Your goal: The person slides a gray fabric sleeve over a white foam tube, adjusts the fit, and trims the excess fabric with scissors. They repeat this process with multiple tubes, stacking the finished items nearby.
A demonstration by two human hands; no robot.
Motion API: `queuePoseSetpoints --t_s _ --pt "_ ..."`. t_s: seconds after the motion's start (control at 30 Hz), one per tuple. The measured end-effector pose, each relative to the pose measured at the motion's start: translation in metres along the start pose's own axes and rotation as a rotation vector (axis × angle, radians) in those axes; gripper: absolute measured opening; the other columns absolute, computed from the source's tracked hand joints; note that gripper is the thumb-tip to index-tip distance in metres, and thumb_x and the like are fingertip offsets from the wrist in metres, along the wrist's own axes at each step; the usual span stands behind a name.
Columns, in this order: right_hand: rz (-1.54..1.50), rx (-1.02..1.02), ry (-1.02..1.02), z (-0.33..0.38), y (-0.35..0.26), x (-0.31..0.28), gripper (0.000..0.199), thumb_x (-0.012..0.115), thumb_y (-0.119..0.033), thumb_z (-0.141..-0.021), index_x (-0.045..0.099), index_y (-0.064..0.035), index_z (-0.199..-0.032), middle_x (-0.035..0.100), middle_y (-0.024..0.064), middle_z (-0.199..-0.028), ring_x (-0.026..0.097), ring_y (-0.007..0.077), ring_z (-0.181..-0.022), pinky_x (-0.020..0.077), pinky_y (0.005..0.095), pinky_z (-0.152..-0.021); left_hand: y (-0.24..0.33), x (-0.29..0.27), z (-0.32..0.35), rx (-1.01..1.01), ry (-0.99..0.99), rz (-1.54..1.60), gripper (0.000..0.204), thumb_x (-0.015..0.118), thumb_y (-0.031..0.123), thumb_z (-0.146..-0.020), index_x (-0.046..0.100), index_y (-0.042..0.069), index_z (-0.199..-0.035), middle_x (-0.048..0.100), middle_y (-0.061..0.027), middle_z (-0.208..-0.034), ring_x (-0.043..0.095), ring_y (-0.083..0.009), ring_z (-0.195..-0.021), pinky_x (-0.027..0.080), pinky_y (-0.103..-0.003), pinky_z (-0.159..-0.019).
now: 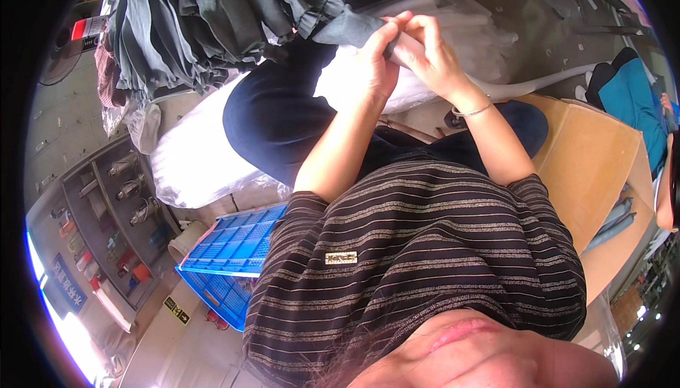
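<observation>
Striped top point(425, 260) closest to the lens, filling the lower middle of the view; your dark trousers point(276, 112) beyond it, knees spread. Past them, both your hands meet at the upper centre.

Left hand point(381, 62): thumb and fingers pinched on the narrow end of a dark grey-green cloth point(350, 28). Right hand point(435, 59), bangle point(472, 110) at the wrist: fingers bent, tips right at that same end. Cannot tell whether they are clamped on it or only touching.

Cloth's position: its tip lies between your hands, the rest running left toward a thick row of like-coloured gathered cloth point(205, 20). Cannot tell if it is joined to that row.

Progress, as judged: one end is being worked, so this piece looks unfinished. Plenty more hangs in folds at your upper left; whether those are done or waiting, nothing shows. Grey rolls point(615, 224) sit in the cardboard box point(602, 151) at your right; cannot tell if they count as finished.

Also around: pale plastic-wrapped bundle point(202, 144) beside your left knee, blue crate point(234, 243) near your left elbow.
</observation>
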State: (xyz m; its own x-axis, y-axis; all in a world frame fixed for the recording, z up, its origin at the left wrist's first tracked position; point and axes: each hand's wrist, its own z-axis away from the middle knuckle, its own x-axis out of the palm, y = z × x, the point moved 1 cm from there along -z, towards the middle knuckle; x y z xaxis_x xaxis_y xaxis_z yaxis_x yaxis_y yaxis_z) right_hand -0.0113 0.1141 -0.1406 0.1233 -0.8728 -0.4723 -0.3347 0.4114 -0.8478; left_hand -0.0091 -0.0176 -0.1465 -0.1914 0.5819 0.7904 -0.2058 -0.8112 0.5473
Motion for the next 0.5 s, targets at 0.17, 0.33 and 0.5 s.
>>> queuePoseSetpoints --t_s 0.17,0.33,0.5 --pt "0.327 -0.071 -0.099 0.022 -0.008 -0.029 0.048 0.071 -0.042 -0.085 0.054 -0.0094 -0.116 0.069 0.0141 -0.092 0.067 0.0356 -0.081 0.0538 0.0434 -0.068 0.02 0.014 -0.001 0.131 0.118 0.025 0.026 0.068 0.008 -0.084 0.058 0.006 -0.108 0.069 -0.0109 -0.095 0.064 -0.0267 -0.104 0.043 -0.043 -0.106" --pt "0.512 -0.133 -0.091 0.012 -0.037 -0.043 0.038 0.071 -0.042 -0.084 0.061 -0.0086 -0.1 0.068 0.0117 -0.078 0.067 0.0328 -0.07 0.0529 0.0401 -0.06 0.009 0.027 0.009 0.086 0.053 0.066 0.022 0.067 0.006 -0.084 0.056 0.005 -0.104 0.063 -0.008 -0.084 0.061 -0.0251 -0.087 0.047 -0.046 -0.099" --pt "0.432 -0.176 -0.04 0.005 -0.04 -0.045 0.035 0.071 -0.04 -0.084 0.062 -0.009 -0.098 0.067 0.0113 -0.073 0.066 0.0333 -0.067 0.0521 0.0407 -0.059 0.014 0.039 0.015 0.101 -0.057 -0.07 0.022 0.067 0.01 -0.086 0.059 0.005 -0.106 0.065 -0.0133 -0.098 0.062 -0.0286 -0.103 0.046 -0.047 -0.101"
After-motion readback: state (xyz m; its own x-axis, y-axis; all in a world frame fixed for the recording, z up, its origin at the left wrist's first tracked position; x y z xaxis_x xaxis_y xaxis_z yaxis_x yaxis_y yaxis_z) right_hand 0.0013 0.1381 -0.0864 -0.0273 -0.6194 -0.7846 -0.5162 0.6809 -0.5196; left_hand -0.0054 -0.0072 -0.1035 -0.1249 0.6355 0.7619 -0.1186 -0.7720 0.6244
